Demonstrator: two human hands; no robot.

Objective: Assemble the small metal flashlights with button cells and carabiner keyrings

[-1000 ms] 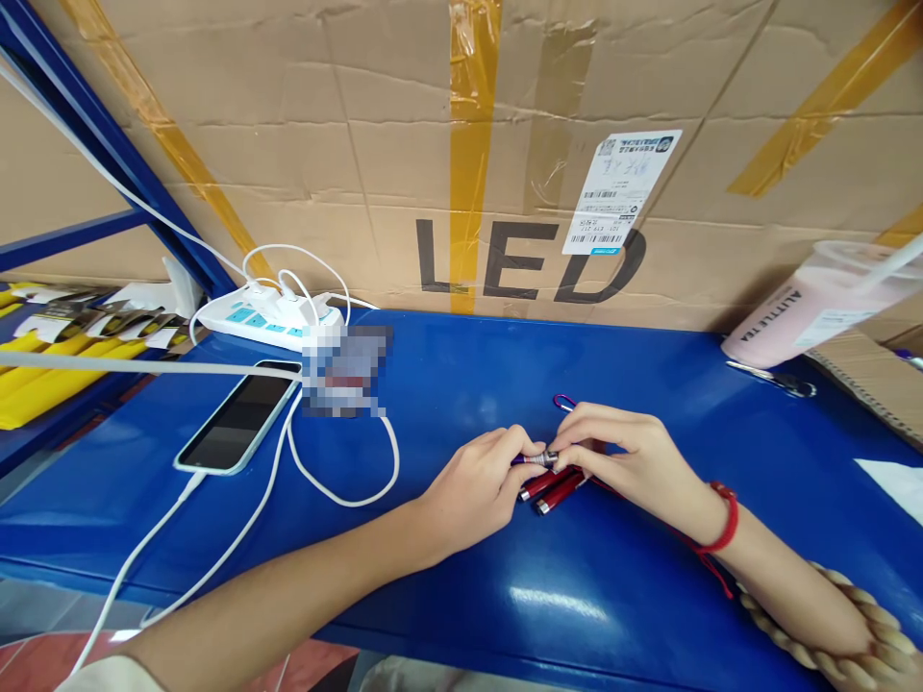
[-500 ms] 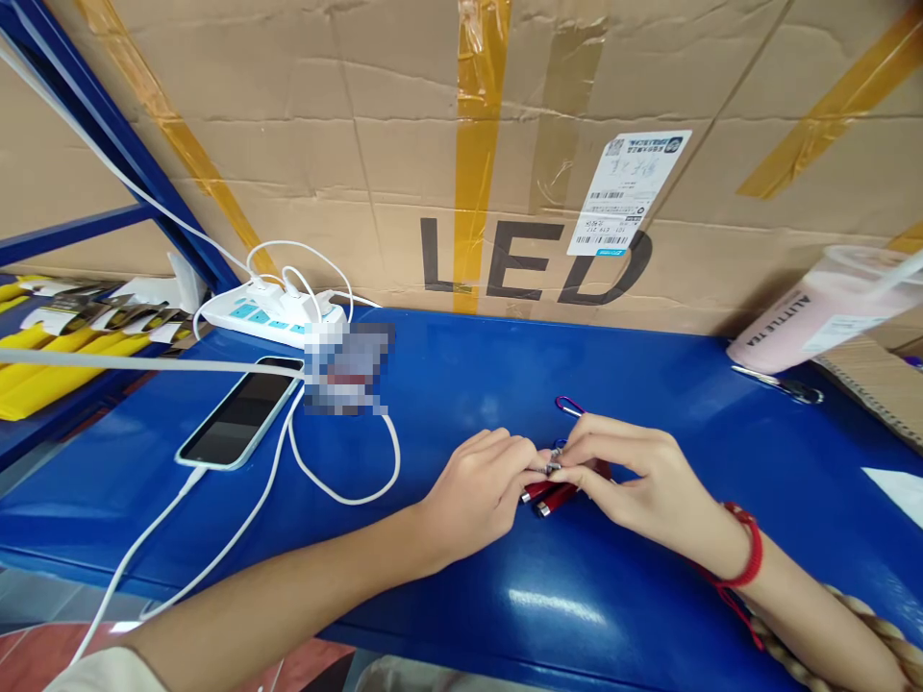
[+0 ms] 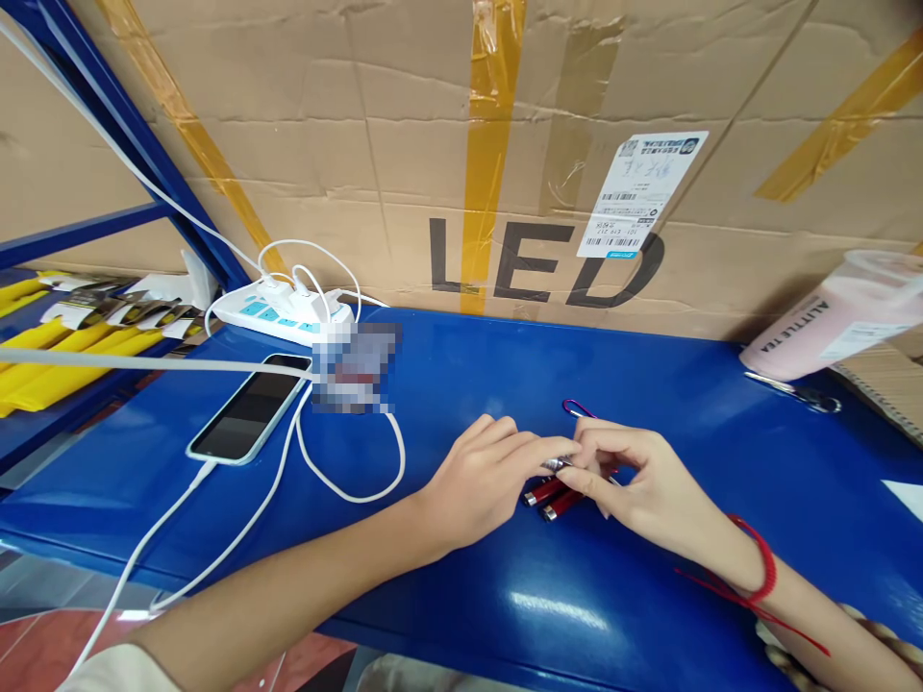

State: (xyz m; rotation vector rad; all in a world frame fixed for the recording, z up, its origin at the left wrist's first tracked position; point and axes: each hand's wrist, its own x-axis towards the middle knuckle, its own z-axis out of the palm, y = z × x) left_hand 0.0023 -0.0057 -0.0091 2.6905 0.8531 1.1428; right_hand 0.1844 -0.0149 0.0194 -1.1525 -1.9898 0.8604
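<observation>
My left hand (image 3: pixel 486 476) and my right hand (image 3: pixel 638 481) meet over a small bunch of red pen-like torches (image 3: pixel 552 497) lying on the blue table (image 3: pixel 461 384). Both hands pinch a small silver-tipped piece (image 3: pixel 557 465) between their fingertips, just above the red ones. A purple clip loop (image 3: pixel 575 407) lies on the table right behind my right hand. A red string bracelet circles my right wrist.
A phone (image 3: pixel 252 418) on a white charging cable (image 3: pixel 346 485) lies at the left, by a white power strip (image 3: pixel 285 312). A big cardboard box marked LED (image 3: pixel 505 144) walls off the back. A pink drink cup (image 3: pixel 840 312) lies at the right; yellow packets (image 3: pixel 64 351) fill the left shelf.
My hands have shifted slightly right and my left fingers have stretched further forward over the small piece. The view has drifted a little left.
</observation>
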